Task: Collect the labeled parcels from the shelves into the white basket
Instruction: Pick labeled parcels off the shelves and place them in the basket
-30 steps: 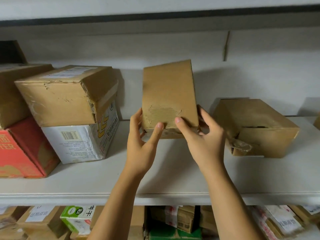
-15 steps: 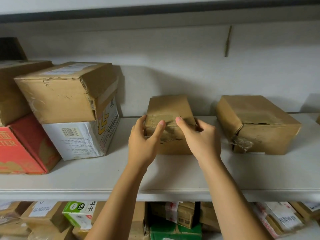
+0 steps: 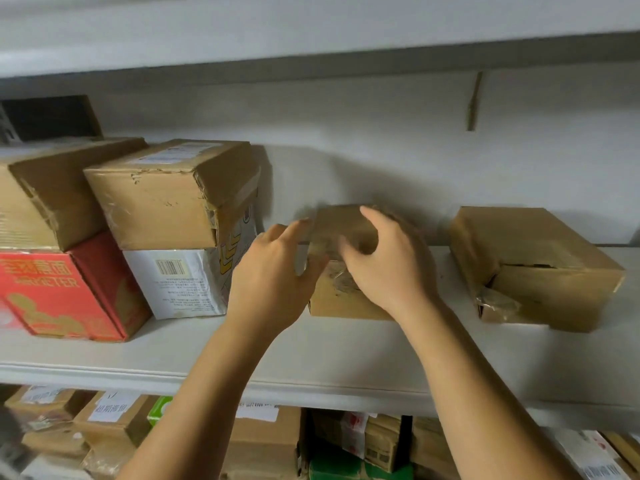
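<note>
A small plain brown box [image 3: 337,299] lies flat on the white shelf [image 3: 311,358], and no label shows on its visible faces. My left hand [image 3: 273,278] hovers at its left side with fingers relaxed and spread, the thumb near the box's edge. My right hand [image 3: 388,261] arches loosely over the box's top and is blurred by motion. Its thumb is in front and its fingers reach toward the back edge without a clear grip. The white basket is not in view.
Left of the hands, a labeled brown box [image 3: 166,192] sits on a white barcoded box [image 3: 180,278], beside a red box [image 3: 59,292] and another brown box [image 3: 41,192]. A torn brown box [image 3: 533,265] lies to the right. Labeled parcels [image 3: 110,414] fill the shelf below.
The small box, held upright in both hands a second ago, was laid flat on the shelf. Both hands have since loosened, the left sliding off to the left and the right rising over the top.
</note>
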